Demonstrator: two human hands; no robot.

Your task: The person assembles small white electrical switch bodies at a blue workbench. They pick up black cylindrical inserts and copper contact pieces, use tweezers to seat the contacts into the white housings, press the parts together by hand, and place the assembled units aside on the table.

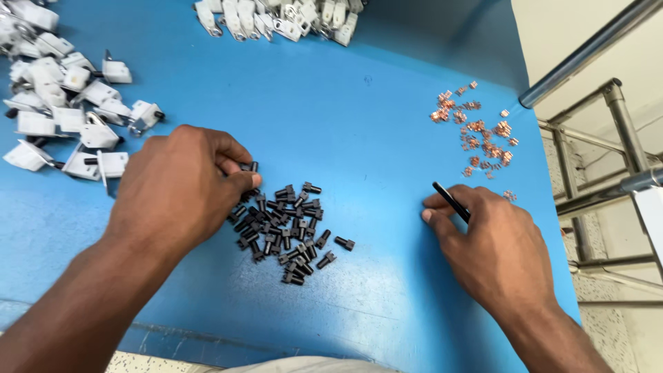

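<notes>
On the blue counter [359,124], the left hand [176,190] sits at the left edge of a heap of small black plugs [286,224] in the middle of the frame, its thumb and forefinger pinched together on one black plug [250,167]. The right hand [494,245], at lower right, has its fingertips pressed to the counter and its grip clamped on a thin black tool [452,202].

A scatter of tiny copper clips [476,128] lies at upper right, close to the counter's edge. White plastic housings [65,114] crowd the upper left, with more [276,17] along the top.

The plug is small and held only at the fingertips, so a loose pinch could likely drop it back into the heap. A careless sweep of the right wrist might push clips off the near edge.
</notes>
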